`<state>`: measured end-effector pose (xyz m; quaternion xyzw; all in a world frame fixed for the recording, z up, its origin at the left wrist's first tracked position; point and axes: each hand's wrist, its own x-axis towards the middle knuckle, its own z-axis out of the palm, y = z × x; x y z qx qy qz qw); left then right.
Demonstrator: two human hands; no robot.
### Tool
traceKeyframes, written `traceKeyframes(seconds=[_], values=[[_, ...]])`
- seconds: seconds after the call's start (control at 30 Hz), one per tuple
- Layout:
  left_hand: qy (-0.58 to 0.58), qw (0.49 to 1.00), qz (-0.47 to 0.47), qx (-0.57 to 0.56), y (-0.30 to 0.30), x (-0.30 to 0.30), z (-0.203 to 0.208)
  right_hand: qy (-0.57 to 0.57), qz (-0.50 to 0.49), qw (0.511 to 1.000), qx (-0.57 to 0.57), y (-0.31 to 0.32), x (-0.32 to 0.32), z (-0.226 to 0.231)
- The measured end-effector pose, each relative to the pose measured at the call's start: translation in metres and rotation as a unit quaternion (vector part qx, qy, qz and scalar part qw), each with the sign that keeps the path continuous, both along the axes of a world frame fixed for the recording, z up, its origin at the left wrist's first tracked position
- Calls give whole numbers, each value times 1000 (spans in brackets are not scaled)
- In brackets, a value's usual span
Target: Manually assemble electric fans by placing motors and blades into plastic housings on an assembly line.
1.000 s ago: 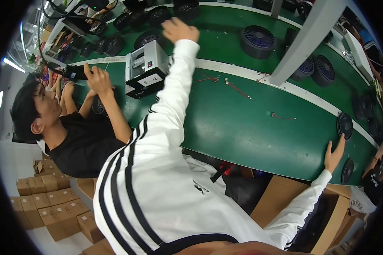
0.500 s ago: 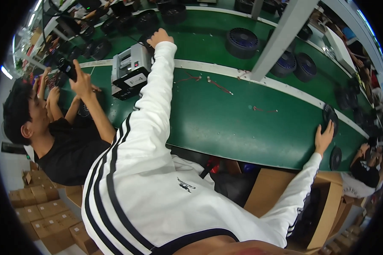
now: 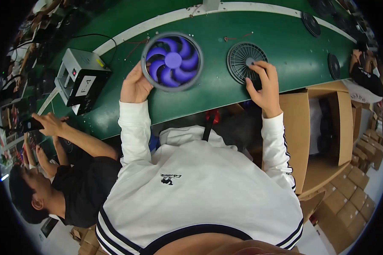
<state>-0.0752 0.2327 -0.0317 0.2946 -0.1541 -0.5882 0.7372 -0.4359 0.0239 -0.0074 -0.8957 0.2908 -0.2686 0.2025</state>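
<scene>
My left hand (image 3: 136, 83) is closed round the lower left rim of a fan (image 3: 173, 60), which has purple blades inside a dark grey ring. It holds the fan above the green bench, with the blades turned up toward me. To the right, my right hand (image 3: 266, 87) has its thumb and fingers bent over a round black fan grille (image 3: 238, 59). The fingertips meet the grille near its hub and lower right part. Whether the grille rests fully on the bench or is slightly tilted, I cannot tell.
A grey and black box-shaped device (image 3: 83, 80) with a cable stands at the left. More grilles (image 3: 311, 24) lie at the right, and a thin red wire (image 3: 239, 37) lies behind my grille. An open carton (image 3: 295, 140) stands below the bench. A co-worker (image 3: 78, 182) sits at my left.
My left hand has come back from beyond the box-shaped device, now with the purple-bladed fan. My right hand has moved left from the far right, with a grille now under its fingers.
</scene>
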Motion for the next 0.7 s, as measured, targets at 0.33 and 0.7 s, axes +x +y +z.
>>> traceKeyframes(seconds=[0.33,0.7], values=[[-316,932,147,99,10,-51,18,142,-19,984,-102,22,25,12],[-591,780,197,58,6,-61,1,77,0,997,13,4,58,19]])
